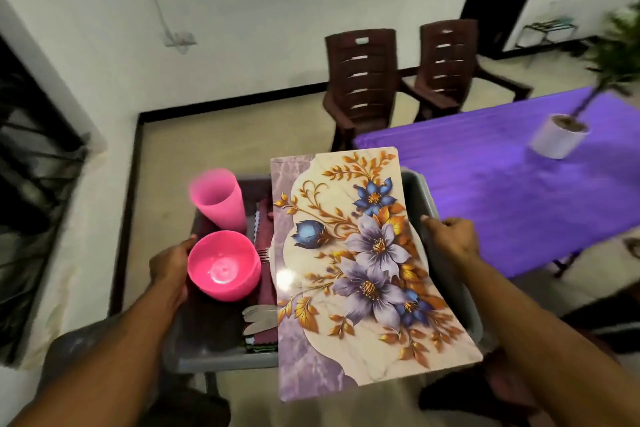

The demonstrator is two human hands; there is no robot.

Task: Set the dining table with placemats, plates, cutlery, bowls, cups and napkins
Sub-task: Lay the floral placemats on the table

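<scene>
Head view: the left hand [171,262] grasps the gray tray [433,204] at 9 o'clock and the right hand [450,236] grasps it at 3 o'clock. Inside lie a floral placemat [363,270], a pink bowl [223,265], a pink cup [218,199], napkins [265,229] and cutlery [258,319]. At 2 o'clock, beyond, stands the purple table [502,191].

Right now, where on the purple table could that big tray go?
The near end of the purple table is bare, between its near corner and the white plant pot. The tray itself is crowded with a placemat, bowl and cup.

Purple table [502,191] bare near; potted plant [558,135] farther.
</scene>
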